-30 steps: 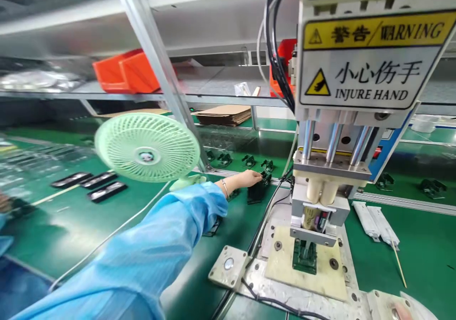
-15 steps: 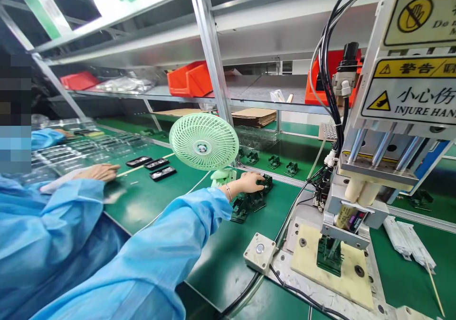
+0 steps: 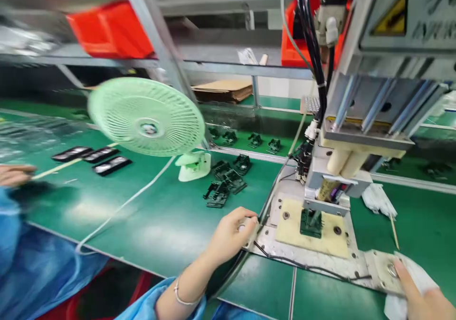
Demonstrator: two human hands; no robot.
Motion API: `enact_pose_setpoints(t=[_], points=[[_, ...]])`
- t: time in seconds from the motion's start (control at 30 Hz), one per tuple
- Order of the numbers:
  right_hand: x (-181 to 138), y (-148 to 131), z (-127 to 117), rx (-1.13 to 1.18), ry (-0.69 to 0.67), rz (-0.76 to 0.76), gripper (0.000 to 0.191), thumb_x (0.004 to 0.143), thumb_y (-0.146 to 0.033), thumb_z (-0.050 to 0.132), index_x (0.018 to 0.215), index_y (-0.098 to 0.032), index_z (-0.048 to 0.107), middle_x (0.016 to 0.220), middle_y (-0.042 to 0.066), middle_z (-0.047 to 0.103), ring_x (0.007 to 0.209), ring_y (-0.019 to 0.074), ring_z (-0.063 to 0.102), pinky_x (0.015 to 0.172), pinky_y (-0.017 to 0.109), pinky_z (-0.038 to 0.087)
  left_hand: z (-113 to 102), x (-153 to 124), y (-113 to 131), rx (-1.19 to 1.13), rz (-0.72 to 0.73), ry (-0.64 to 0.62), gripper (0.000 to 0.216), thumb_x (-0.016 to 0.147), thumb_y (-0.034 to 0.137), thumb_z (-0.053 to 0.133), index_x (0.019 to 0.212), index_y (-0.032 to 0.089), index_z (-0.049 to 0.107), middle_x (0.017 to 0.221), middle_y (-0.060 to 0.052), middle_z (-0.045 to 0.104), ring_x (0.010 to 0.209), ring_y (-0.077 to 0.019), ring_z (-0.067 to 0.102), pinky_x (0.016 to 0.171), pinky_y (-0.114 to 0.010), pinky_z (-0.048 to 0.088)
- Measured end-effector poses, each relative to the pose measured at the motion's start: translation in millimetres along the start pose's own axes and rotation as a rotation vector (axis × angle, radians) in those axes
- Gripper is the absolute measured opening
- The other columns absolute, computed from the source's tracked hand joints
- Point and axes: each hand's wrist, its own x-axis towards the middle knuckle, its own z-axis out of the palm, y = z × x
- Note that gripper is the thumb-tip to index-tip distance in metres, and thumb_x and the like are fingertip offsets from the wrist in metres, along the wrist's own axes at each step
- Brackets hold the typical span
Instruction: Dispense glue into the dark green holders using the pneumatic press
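My left hand [image 3: 230, 232] lies at the left corner of the press base, its fingers curled over the small button box [image 3: 249, 225]. At the bottom right, my right hand [image 3: 420, 298] has one finger stretched onto the round metal button [image 3: 391, 269], with a white cloth [image 3: 415, 268] bunched around the hand. Between the hands, a green part [image 3: 311, 222] sits in the fixture on the cream plate [image 3: 333, 239], under the press head [image 3: 338, 175]. A small heap of black parts [image 3: 226, 183] lies beyond my left hand.
A green desk fan [image 3: 146, 116] stands at the left, its white cord trailing over the mat. Black trays [image 3: 90, 156] lie farther left, by a co-worker's hand [image 3: 12, 174]. White packets [image 3: 377, 199] and a wooden stick [image 3: 394, 232] lie to the right of the press. Orange bins [image 3: 110, 28] sit on the shelf.
My left hand has drawn back from the heap of black parts to the button box. My right hand has come into view on the right button. The view has swung down.
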Motion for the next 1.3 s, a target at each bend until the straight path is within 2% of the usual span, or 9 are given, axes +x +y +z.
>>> enact_pose_setpoints(t=[0.1,0.13,0.27,0.67,0.73,0.87,1.0,1.13,1.3], points=[[-18.1,-24.4,-11.5,-0.043,0.025,0.292,0.051,0.061,-0.069,0.075,0.053,-0.02,0.062,0.051,0.007,0.061,0.052,0.0253,0.058,0.046,0.034,0.041,0.7,4.5,-5.1,-0.071,-0.024,-0.013,0.037,0.088,0.046,0.052,0.08,0.017,0.072,0.078,-0.007,0.071,0.075,-0.0208,0.067,0.07,-0.031,0.052],[-20.8,-31.9,-11.8,0.005,0.055,0.319,0.052,0.06,-0.068,0.076,0.059,-0.018,0.066,0.058,0.008,0.065,0.06,0.0266,0.062,0.049,0.033,0.044,1.3,5.6,-6.7,-0.09,-0.035,-0.012,0.037,0.086,0.047,0.054,0.079,0.017,0.072,0.077,-0.007,0.07,0.074,-0.0207,0.066,0.07,-0.03,0.051],[-23.4,-48.2,-6.8,0.236,0.131,0.288,0.06,0.057,-0.064,0.079,0.087,-0.012,0.074,0.085,0.011,0.074,0.081,0.0277,0.068,0.061,0.032,0.052,4.1,5.4,-10.6,-0.137,-0.076,0.02,0.033,0.082,0.049,0.061,0.08,0.017,0.072,0.077,-0.005,0.069,0.071,-0.0192,0.063,0.066,-0.028,0.049],[-27.4,-47.7,-8.9,0.259,0.165,0.326,0.064,0.057,-0.063,0.085,0.094,-0.012,0.076,0.096,0.012,0.075,0.087,0.0286,0.069,0.06,0.03,0.054,1.0,4.0,-2.3,-0.132,-0.097,-0.003,0.033,0.083,0.049,0.059,0.08,0.018,0.071,0.08,-0.006,0.07,0.074,-0.0198,0.065,0.068,-0.028,0.051],[-27.9,-49.2,-9.4,0.268,0.164,0.324,0.066,0.057,-0.063,0.085,0.097,-0.011,0.076,0.097,0.013,0.075,0.088,0.0292,0.069,0.06,0.03,0.054,-3.6,3.5,2.5,-0.079,-0.113,-0.028,0.035,0.083,0.051,0.059,0.087,0.018,0.072,0.085,-0.006,0.071,0.077,-0.0214,0.066,0.071,-0.03,0.052],[-28.6,-46.4,-10.8,0.234,0.152,0.311,0.064,0.06,-0.062,0.085,0.098,-0.01,0.076,0.095,0.012,0.075,0.085,0.0276,0.069,0.058,0.029,0.053,-18.7,9.8,28.1,0.011,-0.082,-0.042,0.045,0.082,0.053,0.062,0.111,0.019,0.066,0.111,-0.01,0.07,0.097,-0.0269,0.067,0.086,-0.037,0.054],[-29.4,-42.0,-11.8,0.254,0.152,0.302,0.059,0.062,-0.059,0.085,0.095,-0.011,0.076,0.091,0.012,0.074,0.079,0.0252,0.068,0.053,0.027,0.051,-16.6,33.2,64.2,-0.068,-0.004,-0.218,0.067,0.075,0.057,0.07,0.129,0.02,0.056,0.131,-0.011,0.064,0.116,-0.0314,0.062,0.097,-0.042,0.053],[-30.3,-42.0,-11.4,0.236,0.14,0.285,0.059,0.064,-0.06,0.084,0.094,-0.01,0.075,0.088,0.011,0.074,0.078,0.0255,0.068,0.053,0.028,0.051,12.7,61.8,85.8,-0.148,0.01,-0.51,0.089,0.063,0.054,0.082,0.137,0.018,0.047,0.139,-0.015,0.057,0.117,-0.033,0.063,0.098,-0.045,0.054],[-31.8,-44.3,-11.2,0.25,0.109,0.288,0.062,0.066,-0.06,0.083,0.104,-0.012,0.075,0.095,0.011,0.075,0.086,0.026,0.068,0.065,0.03,0.053,39.2,78.3,94.0,-0.345,0.059,-0.62,0.058,0.068,0.043,0.08,0.115,0.016,0.059,0.114,-0.012,0.07,0.107,-0.0284,0.067,0.098,-0.043,0.053]])
